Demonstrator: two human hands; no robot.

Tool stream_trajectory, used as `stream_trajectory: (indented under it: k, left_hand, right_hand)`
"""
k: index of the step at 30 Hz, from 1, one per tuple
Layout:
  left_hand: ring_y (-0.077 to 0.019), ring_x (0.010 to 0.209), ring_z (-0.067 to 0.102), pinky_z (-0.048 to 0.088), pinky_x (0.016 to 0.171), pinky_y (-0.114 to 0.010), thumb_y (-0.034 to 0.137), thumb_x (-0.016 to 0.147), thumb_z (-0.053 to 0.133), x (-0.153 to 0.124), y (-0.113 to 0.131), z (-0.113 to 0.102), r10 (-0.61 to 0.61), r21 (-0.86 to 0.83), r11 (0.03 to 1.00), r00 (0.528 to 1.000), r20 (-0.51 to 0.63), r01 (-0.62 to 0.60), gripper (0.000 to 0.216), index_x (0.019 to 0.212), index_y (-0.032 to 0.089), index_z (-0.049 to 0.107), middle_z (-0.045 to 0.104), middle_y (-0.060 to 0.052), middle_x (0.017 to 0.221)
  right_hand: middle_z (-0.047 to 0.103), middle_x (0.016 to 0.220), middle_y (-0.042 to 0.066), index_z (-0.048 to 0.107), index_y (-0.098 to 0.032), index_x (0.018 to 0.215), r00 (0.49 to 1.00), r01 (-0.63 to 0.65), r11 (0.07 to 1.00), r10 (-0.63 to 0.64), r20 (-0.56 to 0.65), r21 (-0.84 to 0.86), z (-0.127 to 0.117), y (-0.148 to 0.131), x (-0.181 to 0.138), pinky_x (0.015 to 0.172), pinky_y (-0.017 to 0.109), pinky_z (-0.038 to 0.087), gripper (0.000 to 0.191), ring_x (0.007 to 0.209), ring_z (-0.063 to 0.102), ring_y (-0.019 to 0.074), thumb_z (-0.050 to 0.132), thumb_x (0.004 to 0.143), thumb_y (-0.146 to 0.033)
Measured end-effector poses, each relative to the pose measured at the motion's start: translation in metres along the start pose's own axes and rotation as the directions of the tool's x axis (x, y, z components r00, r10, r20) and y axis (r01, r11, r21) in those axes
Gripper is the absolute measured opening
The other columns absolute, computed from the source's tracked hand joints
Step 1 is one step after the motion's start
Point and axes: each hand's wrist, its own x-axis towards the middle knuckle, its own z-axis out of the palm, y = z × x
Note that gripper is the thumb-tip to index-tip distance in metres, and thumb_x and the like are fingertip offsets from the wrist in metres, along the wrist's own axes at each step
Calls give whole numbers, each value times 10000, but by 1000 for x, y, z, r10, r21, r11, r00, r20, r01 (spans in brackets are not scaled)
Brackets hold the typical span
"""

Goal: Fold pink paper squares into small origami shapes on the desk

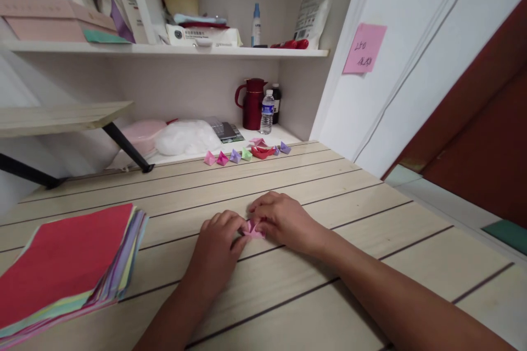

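A small piece of folded pink paper (254,232) is pinched between my two hands, low over the middle of the striped wooden table. My left hand (220,241) has its thumb and fingers closed on the paper's left side. On the other side, the thumb and fingers of my right hand (284,222) close on its right edge. The fingers hide part of the folds. Beyond my hands, several small folded paper pieces stand in a row, among them a red paper boat (262,152), a green one (246,154) and a purple one (235,156).
A stack of coloured paper (69,258) with a red top sheet lies at the left. Behind the table a shelf holds a dark red jug (253,104), a water bottle (267,113) and a white plastic bag (187,138). A raised wooden stand (61,116) is at far left.
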Motion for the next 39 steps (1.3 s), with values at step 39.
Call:
stream_trajectory:
  k: [39]
  left_hand:
    - [-235, 1033, 616, 410, 934, -438, 124, 793, 659, -2, 1, -6, 98, 187, 977, 995, 21, -100, 264, 1011, 274, 675, 674, -27, 1092]
  right_hand:
    - [669, 1087, 51, 657, -207, 842, 997, 1, 928, -28, 68, 372, -13, 20, -2, 901, 314, 488, 140, 1070, 612, 206, 755, 776, -132]
